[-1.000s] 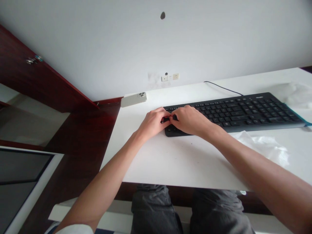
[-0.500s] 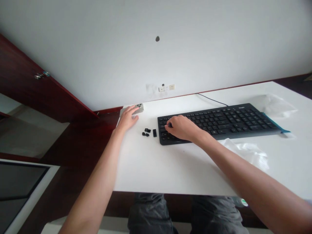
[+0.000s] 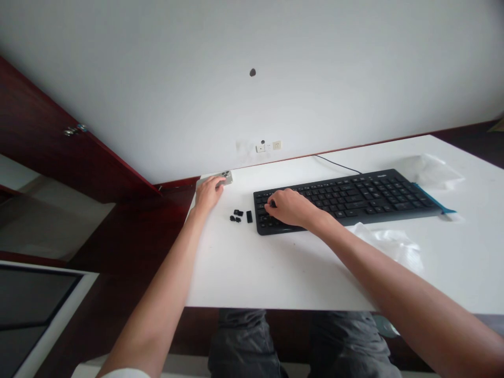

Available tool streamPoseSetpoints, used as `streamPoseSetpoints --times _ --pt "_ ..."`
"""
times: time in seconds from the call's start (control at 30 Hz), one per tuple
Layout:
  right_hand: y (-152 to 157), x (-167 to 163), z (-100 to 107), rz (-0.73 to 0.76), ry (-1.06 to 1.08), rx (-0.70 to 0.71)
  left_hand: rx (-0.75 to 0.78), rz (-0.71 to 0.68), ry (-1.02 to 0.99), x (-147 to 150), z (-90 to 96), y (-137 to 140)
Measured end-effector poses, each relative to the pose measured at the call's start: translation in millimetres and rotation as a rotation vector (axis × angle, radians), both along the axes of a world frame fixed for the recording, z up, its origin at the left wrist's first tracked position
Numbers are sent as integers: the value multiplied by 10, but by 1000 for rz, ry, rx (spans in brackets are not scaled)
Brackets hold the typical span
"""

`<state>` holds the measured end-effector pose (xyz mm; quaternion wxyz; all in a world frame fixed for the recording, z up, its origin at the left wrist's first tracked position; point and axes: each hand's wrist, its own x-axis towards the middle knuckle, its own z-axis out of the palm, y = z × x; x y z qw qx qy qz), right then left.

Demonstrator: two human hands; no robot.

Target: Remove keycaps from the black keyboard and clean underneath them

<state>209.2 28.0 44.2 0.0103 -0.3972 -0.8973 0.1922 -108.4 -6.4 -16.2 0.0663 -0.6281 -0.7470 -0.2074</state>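
A black keyboard (image 3: 354, 197) lies across the white table. Over its left end, my right hand (image 3: 289, 206) is closed in a pinch, with a small dark keycap (image 3: 273, 203) between thumb and fingers; the fingers hide part of it. Several loose black keycaps and small parts (image 3: 238, 213) sit on the table left of the keyboard, beside one longer black keycap (image 3: 249, 217). My left hand (image 3: 208, 193) lies at the table's far left corner, its fingers stretched over a silvery phone (image 3: 229, 178) with its camera lenses facing up.
Clear plastic bags lie behind the keyboard's right end (image 3: 437, 170) and in front of it (image 3: 388, 244). A teal strip (image 3: 435, 199) runs along the keyboard's right edge. Its cable (image 3: 338, 164) leads to the back edge. Left stands a dark red door (image 3: 79, 136).
The fingers of my left hand have drawn closer together over the phone. My right hand stays pinched at the keyboard's left end. The view has shifted slightly.
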Motion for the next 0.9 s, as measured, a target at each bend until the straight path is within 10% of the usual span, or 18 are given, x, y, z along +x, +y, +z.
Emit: streamPoseSetpoints --times 0.2,0.4,0.9 --pt "5 7 9 9 -6 -15 174 -90 -54 305 176 -80" --pt "12 41 48 0 35 -68 -161 -543 -310 952 356 -188" --pt "4 69 93 1 -24 -30 -308 -595 -399 1146 345 -209"
